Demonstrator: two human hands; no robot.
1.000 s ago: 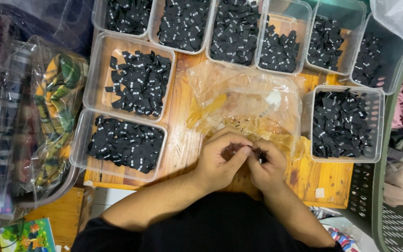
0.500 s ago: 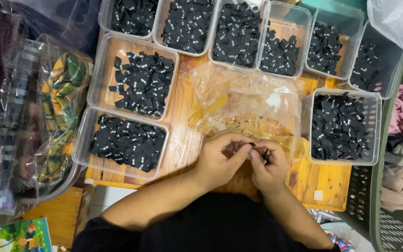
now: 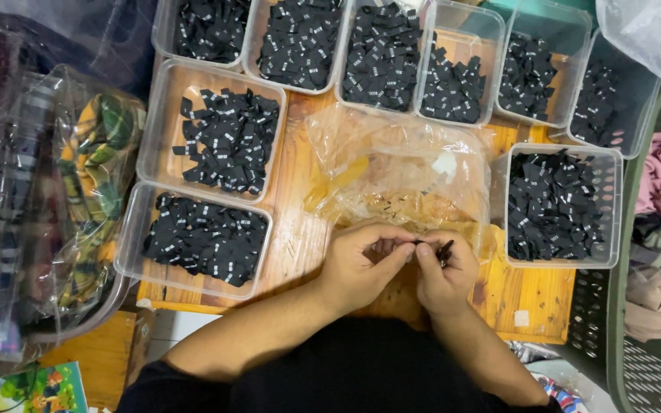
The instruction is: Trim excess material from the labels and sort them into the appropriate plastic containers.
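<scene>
Black fabric labels (image 3: pixel 444 251) are pinched in the right hand (image 3: pixel 444 274), their long axis slanting up-right, while the left hand (image 3: pixel 363 265), touching it fingertip to fingertip, closes on them just below the clear plastic bag (image 3: pixel 399 172).

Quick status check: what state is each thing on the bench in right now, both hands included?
Left hand: fingers pinched on a small black label.
Right hand: fingers pinched on black labels.
Clear plastic bag: crumpled, lying flat behind the hands.
Clear tubs: lidless, each holding loose black labels.
Right tub: lidless, well filled.
Wooden table: mostly covered by tubs.
</scene>
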